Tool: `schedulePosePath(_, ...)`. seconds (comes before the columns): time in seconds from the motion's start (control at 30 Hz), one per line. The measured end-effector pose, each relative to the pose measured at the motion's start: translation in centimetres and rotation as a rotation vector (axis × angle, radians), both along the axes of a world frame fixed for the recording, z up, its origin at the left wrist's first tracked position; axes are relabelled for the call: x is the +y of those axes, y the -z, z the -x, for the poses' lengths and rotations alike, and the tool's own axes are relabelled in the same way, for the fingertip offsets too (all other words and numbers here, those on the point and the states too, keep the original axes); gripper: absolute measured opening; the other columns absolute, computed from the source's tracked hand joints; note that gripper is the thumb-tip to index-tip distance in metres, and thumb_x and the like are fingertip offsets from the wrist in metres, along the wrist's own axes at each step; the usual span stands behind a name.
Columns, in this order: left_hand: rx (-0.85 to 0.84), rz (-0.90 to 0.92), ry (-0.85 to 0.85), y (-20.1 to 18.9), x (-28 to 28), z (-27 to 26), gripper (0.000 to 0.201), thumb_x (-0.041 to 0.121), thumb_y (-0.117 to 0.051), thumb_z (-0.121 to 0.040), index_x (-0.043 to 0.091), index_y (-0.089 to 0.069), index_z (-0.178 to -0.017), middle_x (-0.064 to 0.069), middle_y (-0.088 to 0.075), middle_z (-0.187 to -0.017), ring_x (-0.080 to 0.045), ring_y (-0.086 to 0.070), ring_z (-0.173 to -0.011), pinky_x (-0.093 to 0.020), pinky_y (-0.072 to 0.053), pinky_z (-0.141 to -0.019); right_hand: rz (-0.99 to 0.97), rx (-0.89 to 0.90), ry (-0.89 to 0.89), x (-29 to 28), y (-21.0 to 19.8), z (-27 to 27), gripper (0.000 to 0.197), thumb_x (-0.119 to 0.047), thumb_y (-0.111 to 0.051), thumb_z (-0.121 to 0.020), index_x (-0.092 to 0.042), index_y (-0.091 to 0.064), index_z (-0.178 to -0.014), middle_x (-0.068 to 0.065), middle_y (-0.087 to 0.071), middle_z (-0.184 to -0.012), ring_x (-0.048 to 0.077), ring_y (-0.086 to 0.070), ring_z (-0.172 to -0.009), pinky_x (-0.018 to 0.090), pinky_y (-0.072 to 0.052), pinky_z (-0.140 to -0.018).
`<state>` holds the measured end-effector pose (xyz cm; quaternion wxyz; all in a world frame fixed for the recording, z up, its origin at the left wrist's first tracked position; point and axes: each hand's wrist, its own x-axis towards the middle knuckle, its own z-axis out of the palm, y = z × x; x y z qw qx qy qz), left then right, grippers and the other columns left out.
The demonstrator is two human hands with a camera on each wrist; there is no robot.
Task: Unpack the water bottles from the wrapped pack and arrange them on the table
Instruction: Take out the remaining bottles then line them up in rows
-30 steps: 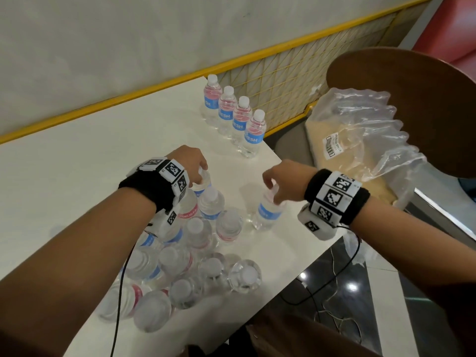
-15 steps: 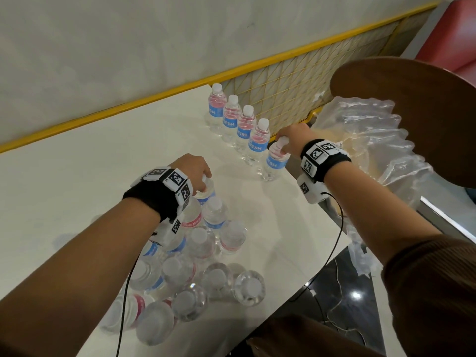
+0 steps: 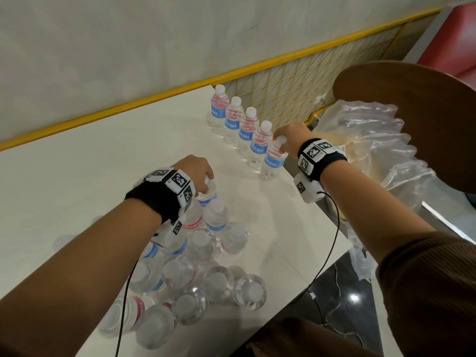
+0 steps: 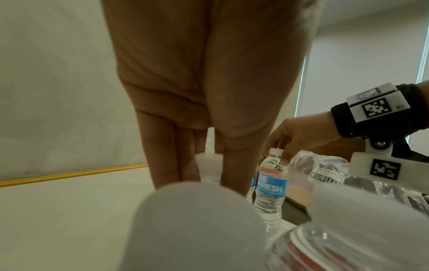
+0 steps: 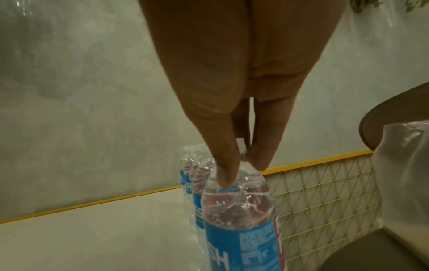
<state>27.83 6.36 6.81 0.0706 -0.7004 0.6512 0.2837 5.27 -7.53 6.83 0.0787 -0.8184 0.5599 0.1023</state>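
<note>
Right hand: fingers curled down round the neck and cap of the fifth bottle, pinching it from above.
Fifth bottle: upright on the bench, at the near end of the row, touching or just beside the fourth bottle; which of the two cannot be told. Blue label faces the camera.
Row of bottles: four more stand upright in a line running from the far right corner of the bench toward the person, along its right edge.
Left hand: fingers curled over the cap of the cluster bottle, holding it at the top; the left wrist view shows fingers on either side of a white cap.
Cluster bottle: upright at the far edge of the loose group.
Loose group: many bottles stand packed together on the near part of the bench, caps up, under and beside the left forearm.
Plastic wrap: crumpled clear film lying off the right edge of the bench, a barcode sticker on it.
Brown chair back: behind the wrap, at right.
</note>
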Motion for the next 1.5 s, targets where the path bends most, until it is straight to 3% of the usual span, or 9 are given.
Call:
schedulePosePath(0.33, 0.000, -0.007, -0.013, 0.1, 0.0, -0.3, 0.043, 0.014, -0.069, -0.081, 0.016, -0.062, -0.124, -0.008, -0.069, -0.111, -0.021, -0.066, -0.082, -0.030, -0.055, -0.080, 0.042, -0.062, -0.063, 5.2, -0.5, -1.3, 0.067, -0.020, -0.069, -0.080, -0.021, -0.038, -0.139, 0.010, -0.043, -0.134, 0.031, -0.041, -0.124, 0.044, -0.044, -0.100)
schedulePosePath(0.43, 0.006, -0.001, -0.002, 0.0, 0.0, -0.2, 0.043, 0.014, -0.070, -0.081, 0.015, -0.062, -0.123, -0.008, -0.069, -0.111, -0.023, -0.069, -0.083, -0.030, -0.055, -0.081, -0.254, -0.122, -0.295, 10.6, -1.4, -2.8, 0.048, -0.036, -0.066, -0.084, -0.021, -0.051, -0.128, 0.005, -0.061, -0.109, 0.022, -0.056, -0.098, 0.029, -0.044, -0.086)
schedulePosePath(0.53, 0.010, -0.002, -0.004, 0.0, -0.1, 0.1, 0.042, 0.013, -0.070, -0.082, 0.013, -0.062, -0.123, -0.009, -0.070, -0.111, -0.025, -0.071, -0.090, -0.032, -0.056, -0.084, -0.463, -0.093, -0.456, 15.5, -1.4, -3.7, 0.049, -0.053, -0.063, -0.081, -0.024, -0.057, -0.120, -0.004, -0.060, -0.077, 0.017, -0.053, -0.076, 0.025, -0.043, -0.074)
schedulePosePath(0.67, -0.006, 0.011, 0.001, 0.1, 0.1, 0.2, 0.043, 0.013, -0.070, -0.082, 0.014, -0.062, -0.123, -0.009, -0.069, -0.111, -0.024, -0.069, -0.095, -0.033, -0.055, -0.087, -0.428, -0.049, -0.530, 18.3, -0.2, -4.0, 0.047, -0.049, -0.065, -0.081, -0.023, -0.054, -0.118, 0.001, -0.056, -0.079, 0.025, -0.058, -0.082, 0.031, -0.046, -0.068)
schedulePosePath(0.87, -0.009, 0.007, -0.002, 0.2, 0.4, -0.1, 0.044, 0.015, -0.070, -0.081, 0.014, -0.062, -0.124, -0.008, -0.070, -0.110, -0.024, -0.070, -0.091, -0.031, -0.056, -0.083, -0.322, -0.069, -0.456, 16.1, -0.1, -1.7, 0.026, -0.018, -0.060, -0.082, -0.019, -0.057, -0.108, 0.001, -0.052, -0.081, 0.022, -0.046, -0.077, 0.029, -0.040, -0.068)
schedulePosePath(1.13, -0.036, 0.014, 0.019, 0.5, 0.2, 0.1, 0.044, 0.015, -0.070, -0.081, 0.014, -0.062, -0.124, -0.008, -0.071, -0.110, -0.022, -0.070, -0.082, -0.031, -0.056, -0.083, -0.195, 0.025, -0.213, 8.8, -0.7, 3.3, 0.028, -0.015, -0.064, -0.082, -0.025, -0.061, -0.108, 0.001, -0.059, -0.093, 0.021, -0.053, -0.086, 0.028, -0.044, -0.075)
schedulePosePath(1.23, -0.054, 0.008, 0.031, 0.3, 0.0, 0.5, 0.045, 0.014, -0.071, -0.081, 0.013, -0.061, -0.125, -0.009, -0.070, -0.113, -0.022, -0.066, -0.082, -0.032, -0.055, -0.086, -0.144, 0.060, -0.193, 6.7, -0.8, 4.5, 0.030, -0.011, -0.060, -0.084, -0.022, -0.062, -0.112, 0.006, -0.064, -0.110, 0.026, -0.058, -0.101, 0.034, -0.049, -0.087)
schedulePosePath(1.4, -0.048, -0.038, 0.032, 0.0, -0.8, 0.6, 0.044, 0.014, -0.071, -0.082, 0.012, -0.061, -0.125, -0.010, -0.070, -0.112, -0.023, -0.071, -0.083, -0.030, -0.056, -0.081, -0.105, 0.020, -0.181, 5.3, -0.6, 5.6, 0.031, -0.001, -0.054, -0.083, -0.015, -0.065, -0.108, 0.008, -0.060, -0.113, 0.030, -0.056, -0.106, 0.033, -0.045, -0.087)
schedulePosePath(1.5, -0.022, -0.082, 0.011, 0.0, -1.4, 0.4, 0.043, 0.013, -0.072, -0.081, 0.011, -0.062, -0.123, -0.012, -0.072, -0.106, -0.028, -0.073, -0.085, -0.030, -0.058, -0.075, -0.061, -0.063, -0.109, 5.5, -0.2, 5.9, 0.035, -0.016, -0.066, -0.081, -0.017, -0.061, -0.116, 0.006, -0.061, -0.115, 0.027, -0.056, -0.107, 0.032, -0.046, -0.090)
